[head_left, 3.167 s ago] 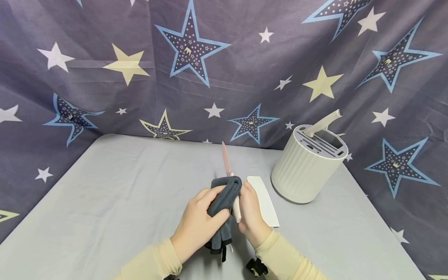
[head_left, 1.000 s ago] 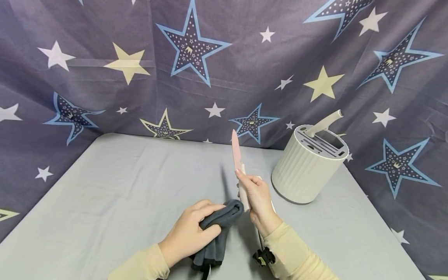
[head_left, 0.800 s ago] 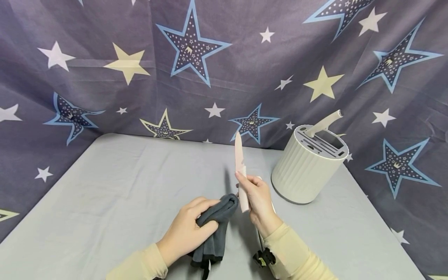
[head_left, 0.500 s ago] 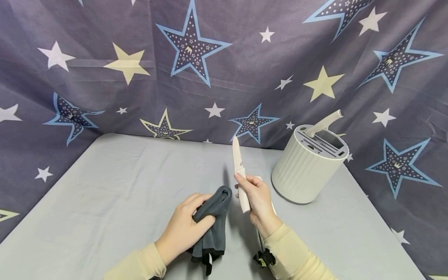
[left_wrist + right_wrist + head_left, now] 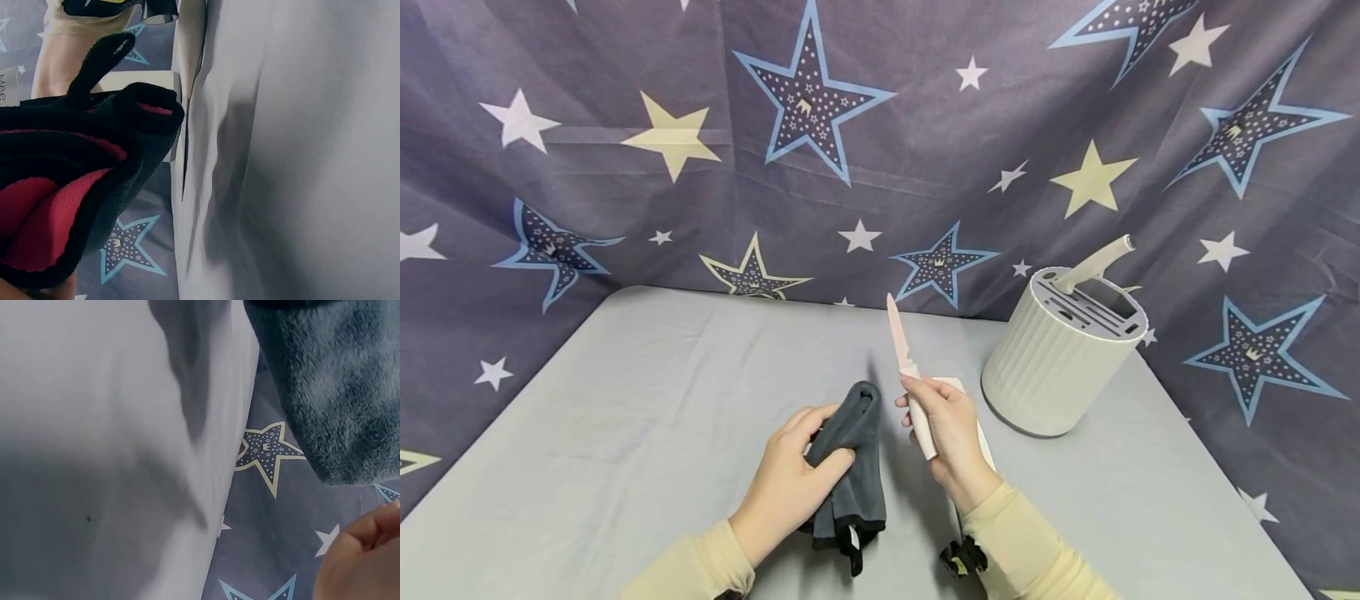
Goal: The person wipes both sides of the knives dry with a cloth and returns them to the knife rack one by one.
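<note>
My right hand (image 5: 953, 437) grips the pale handle of a kitchen knife (image 5: 898, 337), its pink blade pointing up and away above the table. In my left hand (image 5: 786, 479) is a folded dark grey cloth (image 5: 857, 450) with black edging and a hanging loop. The left wrist view shows a red inner side (image 5: 47, 231) on this cloth. Cloth and knife are apart, with a narrow gap between them. Under my right hand lies a flat white blade-like piece (image 5: 983, 442), mostly covered by the hand.
A ribbed cream knife block (image 5: 1037, 375) stands at the right rear of the table. One pale handle (image 5: 1093, 265) sticks out of its slotted top. A star-patterned curtain (image 5: 820, 217) hangs behind the table (image 5: 625, 433).
Earlier the cloth was against the knife's handle; it has since come away. Over the last second my left hand moved slightly left and forward with it, while the knife tilted left.
</note>
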`<state>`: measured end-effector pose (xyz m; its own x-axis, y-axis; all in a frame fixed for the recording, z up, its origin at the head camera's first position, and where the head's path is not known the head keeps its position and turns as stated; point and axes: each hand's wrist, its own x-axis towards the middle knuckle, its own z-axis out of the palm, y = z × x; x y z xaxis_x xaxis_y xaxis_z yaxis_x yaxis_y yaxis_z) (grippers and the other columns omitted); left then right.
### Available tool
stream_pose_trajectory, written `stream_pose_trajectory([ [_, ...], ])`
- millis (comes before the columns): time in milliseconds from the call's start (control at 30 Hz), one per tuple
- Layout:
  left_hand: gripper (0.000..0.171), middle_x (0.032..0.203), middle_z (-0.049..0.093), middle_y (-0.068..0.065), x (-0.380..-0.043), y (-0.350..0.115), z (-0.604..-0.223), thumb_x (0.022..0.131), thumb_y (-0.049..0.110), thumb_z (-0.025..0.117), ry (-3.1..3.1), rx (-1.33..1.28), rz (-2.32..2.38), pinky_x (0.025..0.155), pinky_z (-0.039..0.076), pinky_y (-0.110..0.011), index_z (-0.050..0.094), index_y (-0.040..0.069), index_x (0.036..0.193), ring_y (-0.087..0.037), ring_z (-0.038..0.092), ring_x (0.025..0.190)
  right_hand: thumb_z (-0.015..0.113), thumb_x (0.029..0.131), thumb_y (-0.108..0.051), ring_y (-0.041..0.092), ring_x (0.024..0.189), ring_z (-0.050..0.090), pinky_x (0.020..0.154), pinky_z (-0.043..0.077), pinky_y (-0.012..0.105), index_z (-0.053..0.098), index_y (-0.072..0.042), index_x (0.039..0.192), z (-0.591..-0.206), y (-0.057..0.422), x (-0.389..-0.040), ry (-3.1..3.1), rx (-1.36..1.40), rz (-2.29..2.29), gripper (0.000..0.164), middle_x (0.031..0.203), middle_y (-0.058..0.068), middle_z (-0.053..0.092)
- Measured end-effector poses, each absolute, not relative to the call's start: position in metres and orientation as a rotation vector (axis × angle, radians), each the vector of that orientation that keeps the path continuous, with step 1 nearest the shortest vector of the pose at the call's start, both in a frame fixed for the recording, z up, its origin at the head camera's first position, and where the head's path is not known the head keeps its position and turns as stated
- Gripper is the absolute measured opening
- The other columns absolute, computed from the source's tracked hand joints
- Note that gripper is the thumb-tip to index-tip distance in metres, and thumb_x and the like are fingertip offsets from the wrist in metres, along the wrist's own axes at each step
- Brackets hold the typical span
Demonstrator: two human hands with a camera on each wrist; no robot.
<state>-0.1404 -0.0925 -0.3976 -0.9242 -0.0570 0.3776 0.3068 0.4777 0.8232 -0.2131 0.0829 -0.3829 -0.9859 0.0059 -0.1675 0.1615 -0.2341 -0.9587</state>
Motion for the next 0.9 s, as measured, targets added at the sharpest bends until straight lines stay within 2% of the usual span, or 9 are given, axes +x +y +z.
stream_pose_trajectory([
  [167,0.041,0.104,0.067,0.005,-0.140,-0.092,-0.395,0.078,0.009,0.073,-2.376,-0.202,-1.437,0.077,0.051,-0.026,0.069,0.015,0.118,-0.008,0.060,0.088,0.064,0.094,-0.024,0.002,0.039,0.048,0.037,0.038,0.016,0.062,-0.007,0.094,-0.386,0.081,-0.210,1.818,0.196,-2.378,0.016,0.064,-0.005,0.068],
  [400,0.041,0.102,0.068,0.002,-0.141,-0.092,-0.392,0.080,0.009,0.071,-2.349,-0.187,-1.422,0.075,0.049,-0.027,0.069,0.015,0.120,-0.010,0.058,0.086,0.058,0.098,-0.027,0.002,0.040,0.048,0.036,0.037,0.015,0.061,-0.007,0.101,-0.388,0.078,-0.206,1.740,0.159,-2.404,0.021,0.067,-0.005,0.066],
  [633,0.045,0.103,0.067,0.001,-0.144,-0.091,-0.384,0.081,0.011,0.070,-2.384,-0.123,-1.449,0.075,0.049,-0.027,0.066,0.016,0.126,-0.011,0.058,0.086,0.057,0.099,-0.033,0.004,0.043,0.048,0.039,0.038,0.016,0.065,-0.006,0.103,-0.387,0.075,-0.201,1.758,0.160,-2.391,0.028,0.072,-0.004,0.059],
  [900,0.048,0.115,0.067,-0.003,-0.152,-0.089,-0.378,0.084,0.014,0.069,-2.419,-0.111,-1.451,0.081,0.051,-0.032,0.062,0.013,0.131,-0.015,0.062,0.094,0.060,0.097,-0.038,0.005,0.049,0.045,0.043,0.036,0.017,0.071,-0.012,0.103,-0.385,0.073,-0.197,1.789,0.223,-2.347,0.029,0.074,-0.004,0.055],
])
